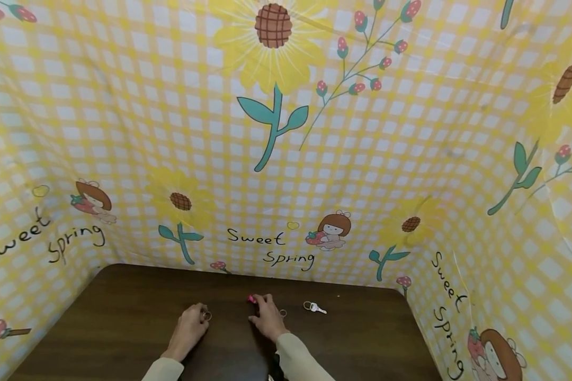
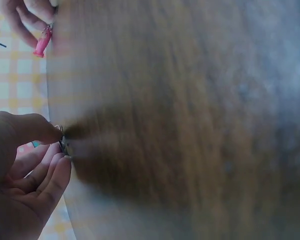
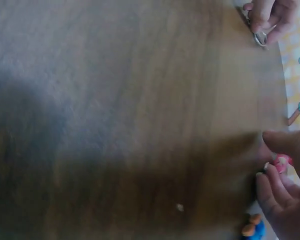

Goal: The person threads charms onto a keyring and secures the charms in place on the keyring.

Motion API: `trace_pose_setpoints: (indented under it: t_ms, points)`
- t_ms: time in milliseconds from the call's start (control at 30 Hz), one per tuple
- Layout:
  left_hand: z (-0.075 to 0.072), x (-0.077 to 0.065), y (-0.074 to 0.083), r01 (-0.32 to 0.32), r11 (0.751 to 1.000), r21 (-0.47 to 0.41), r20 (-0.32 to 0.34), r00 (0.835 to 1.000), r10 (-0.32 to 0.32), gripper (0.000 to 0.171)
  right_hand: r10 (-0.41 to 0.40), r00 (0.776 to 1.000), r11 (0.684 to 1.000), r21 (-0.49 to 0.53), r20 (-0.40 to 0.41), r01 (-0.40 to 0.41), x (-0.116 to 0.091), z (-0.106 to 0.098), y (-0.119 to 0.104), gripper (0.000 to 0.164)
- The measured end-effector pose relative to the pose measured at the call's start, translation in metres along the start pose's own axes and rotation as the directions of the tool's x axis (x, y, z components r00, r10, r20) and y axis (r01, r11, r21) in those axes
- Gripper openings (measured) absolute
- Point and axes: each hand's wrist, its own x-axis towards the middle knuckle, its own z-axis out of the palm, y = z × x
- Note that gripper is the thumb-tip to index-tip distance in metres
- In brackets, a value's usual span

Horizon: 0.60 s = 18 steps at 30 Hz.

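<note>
Two hands (image 1: 188,328) (image 1: 268,318) hold — ring (image 1: 209,317) left, pink charm (image 1: 251,299) right.

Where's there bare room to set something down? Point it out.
The wooden table is bare left of the left hand, between both hands, and right of the silver key, bar a speck. Around the right hand it's crowded: pink charm, metal ring, blue-and-orange trinket.

Kind of room unclear; yellow gingham sheeting (image 1: 200,143) lettered "Sweet Spring" screens a dark wood-grain table (image 1: 124,317) on three sides.

Silver key (image 1: 319,309) on brown table (image 1: 124,317)
</note>
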Motion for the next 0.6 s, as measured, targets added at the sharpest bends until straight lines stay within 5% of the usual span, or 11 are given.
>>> trace_pose_setpoints:
  t_ms: [433,600]
  points:
    - [0.0028,0.0001,-0.0018,-0.028,1.000,-0.015,-0.035,0.999,0.027,0.018,-0.039,0.980,0.998,-0.046,-0.196,0.031,-0.0033,0.0100,0.0057,0.038]
    - [0.0026,0.0002,-0.0001,-0.022,0.999,-0.026,-0.013,1.000,0.021,0.019,-0.019,0.981,0.997,-0.082,-0.194,0.003,-0.0036,0.0100,0.0017,0.032]
